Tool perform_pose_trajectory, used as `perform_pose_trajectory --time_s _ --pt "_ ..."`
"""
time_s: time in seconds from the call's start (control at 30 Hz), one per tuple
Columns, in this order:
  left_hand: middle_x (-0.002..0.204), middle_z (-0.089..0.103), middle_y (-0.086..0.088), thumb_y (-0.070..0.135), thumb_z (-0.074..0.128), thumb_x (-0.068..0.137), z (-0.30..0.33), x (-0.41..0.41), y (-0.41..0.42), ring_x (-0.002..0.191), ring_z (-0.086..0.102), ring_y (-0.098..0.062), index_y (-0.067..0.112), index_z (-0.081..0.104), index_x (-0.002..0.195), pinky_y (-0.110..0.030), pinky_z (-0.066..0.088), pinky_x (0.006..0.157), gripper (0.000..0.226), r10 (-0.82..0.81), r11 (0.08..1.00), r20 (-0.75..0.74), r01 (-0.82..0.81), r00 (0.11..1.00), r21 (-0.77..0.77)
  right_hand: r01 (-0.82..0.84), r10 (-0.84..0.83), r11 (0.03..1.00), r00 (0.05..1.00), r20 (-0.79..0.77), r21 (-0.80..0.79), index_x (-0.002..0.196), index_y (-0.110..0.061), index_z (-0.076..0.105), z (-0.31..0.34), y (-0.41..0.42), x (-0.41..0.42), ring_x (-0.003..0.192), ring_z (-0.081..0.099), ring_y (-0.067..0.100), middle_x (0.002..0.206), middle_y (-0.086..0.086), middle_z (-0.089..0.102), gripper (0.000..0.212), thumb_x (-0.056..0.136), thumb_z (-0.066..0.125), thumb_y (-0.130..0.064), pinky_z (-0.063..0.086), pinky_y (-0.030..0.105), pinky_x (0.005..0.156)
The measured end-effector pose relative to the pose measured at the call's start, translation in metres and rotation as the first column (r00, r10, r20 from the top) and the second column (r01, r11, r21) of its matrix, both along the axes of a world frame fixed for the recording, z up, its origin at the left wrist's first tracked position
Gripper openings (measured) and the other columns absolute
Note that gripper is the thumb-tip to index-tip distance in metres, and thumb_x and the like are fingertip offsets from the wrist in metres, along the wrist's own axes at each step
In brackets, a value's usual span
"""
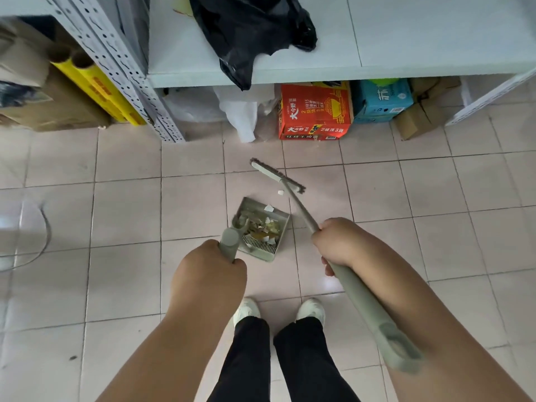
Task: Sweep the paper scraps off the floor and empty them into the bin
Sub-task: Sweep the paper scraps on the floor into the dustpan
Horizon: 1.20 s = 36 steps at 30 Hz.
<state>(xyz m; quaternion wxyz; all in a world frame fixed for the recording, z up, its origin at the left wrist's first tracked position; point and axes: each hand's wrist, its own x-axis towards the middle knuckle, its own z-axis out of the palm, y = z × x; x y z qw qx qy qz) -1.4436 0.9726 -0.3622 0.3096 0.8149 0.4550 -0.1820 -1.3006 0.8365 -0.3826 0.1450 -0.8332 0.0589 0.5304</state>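
Note:
My left hand (pixel 207 274) grips the upright handle of a grey-green dustpan (pixel 275 223) that rests on the tiled floor in front of my feet. Several paper scraps (pixel 262 227) lie inside the pan, and one white scrap sits at its front lip. My right hand (pixel 338 245) holds the grey-green broom handle (pixel 362 297). The broom head (pixel 277 175) lies on the floor just beyond the pan. One small white scrap (pixel 280 193) sits on the tile beside the broom head, between it and the pan.
A white shelf unit (pixel 319 74) stands ahead with a black plastic bag (pixel 249 30) on it. Beneath it are a white bag (pixel 242 114), an orange carton (pixel 314 111), a blue box (pixel 383 100) and cardboard. Yellow tubes (pixel 98 88) and boxes sit at left. My shoes (pixel 246 310) are below.

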Motion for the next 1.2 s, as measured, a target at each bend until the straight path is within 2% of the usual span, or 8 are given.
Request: perform_pose_trajectory --time_s 0.13,0.3,0.47,0.57,0.67,0.73,0.93,1.2 --pt "0.064 0.057 0.000 0.018 0.046 0.077 -0.006 -0.001 0.001 0.057 0.053 -0.017 0.017 0.049 0.074 -0.025 0.032 0.043 0.004 -0.033 0.999 -0.045 0.034 0.998 0.030 -0.026 0.024 0.998 0.999 -0.029 -0.056 0.125 0.006 0.047 -0.021 0.018 0.015 0.051 0.052 0.025 0.063 0.015 0.054 0.034 0.098 0.032 -0.008 0.043 0.029 0.057" --pt "0.064 0.055 0.002 0.019 0.046 0.079 -0.013 -0.001 0.000 0.057 0.051 -0.017 0.019 0.046 0.072 -0.024 0.031 0.043 0.006 -0.034 0.997 -0.067 0.038 0.997 0.061 -0.124 0.126 0.990 0.991 0.035 -0.062 0.119 0.008 0.054 -0.052 0.024 0.023 0.043 0.053 0.021 0.043 0.010 0.058 0.035 0.092 0.038 -0.007 0.038 0.021 0.043" --pt "0.065 0.055 0.002 0.019 0.046 0.079 -0.014 -0.001 -0.001 0.057 0.051 -0.017 0.018 0.048 0.074 -0.024 0.031 0.043 0.005 -0.037 0.997 -0.057 0.041 0.998 0.071 -0.131 0.130 0.991 0.991 -0.021 -0.031 0.114 0.004 0.049 -0.065 0.019 0.001 0.044 0.054 0.022 0.065 0.013 0.055 0.026 0.094 0.040 -0.009 0.041 0.019 0.041" --pt "0.065 0.055 0.002 0.019 0.046 0.079 -0.014 0.000 -0.001 0.057 0.050 -0.017 0.017 0.049 0.076 -0.024 0.030 0.043 0.004 -0.043 0.996 -0.052 0.047 0.998 0.076 -0.101 0.098 0.994 0.992 -0.081 -0.029 0.115 0.003 0.046 -0.058 0.008 -0.019 0.032 0.053 0.020 0.071 0.016 0.053 0.024 0.096 0.040 -0.011 0.038 0.015 0.032" --pt "0.066 0.056 0.001 0.019 0.046 0.079 -0.013 0.001 -0.002 0.059 0.051 -0.019 0.016 0.050 0.077 -0.025 0.032 0.045 0.005 -0.044 0.997 -0.049 0.047 0.998 0.067 -0.092 0.091 0.996 0.990 -0.107 -0.002 0.111 -0.002 0.047 -0.044 -0.007 -0.030 0.032 0.052 0.019 0.075 0.015 0.055 0.025 0.089 0.038 -0.010 0.044 0.020 0.040" --pt "0.065 0.056 0.000 0.018 0.046 0.079 -0.013 0.001 -0.003 0.058 0.052 -0.019 0.017 0.050 0.076 -0.024 0.032 0.044 0.005 -0.036 0.998 -0.043 0.039 0.998 0.055 -0.080 0.082 0.997 0.991 -0.102 0.019 0.102 -0.004 0.046 -0.033 -0.015 -0.028 0.031 0.051 0.018 0.073 0.015 0.055 0.020 0.086 0.035 -0.009 0.045 0.022 0.045" --pt "0.064 0.056 0.001 0.019 0.046 0.079 -0.012 -0.003 -0.003 0.056 0.050 -0.016 0.017 0.049 0.074 -0.023 0.030 0.043 0.005 -0.031 0.998 -0.034 0.033 0.999 0.055 -0.072 0.073 0.997 0.991 -0.112 0.019 0.081 -0.011 0.045 -0.010 -0.023 -0.021 0.027 0.050 0.017 0.059 0.010 0.055 0.013 0.086 0.033 -0.009 0.040 0.015 0.040" --pt "0.062 0.056 0.002 0.018 0.046 0.079 -0.015 -0.003 -0.001 0.054 0.050 -0.014 0.019 0.048 0.072 -0.022 0.030 0.042 0.007 -0.027 0.998 -0.016 0.028 1.000 0.062 0.043 -0.036 0.997 0.992 -0.120 0.057 0.086 -0.011 0.049 0.007 -0.020 -0.026 0.025 0.046 0.016 0.060 0.009 0.051 0.015 0.088 0.034 -0.009 0.039 0.013 0.037"
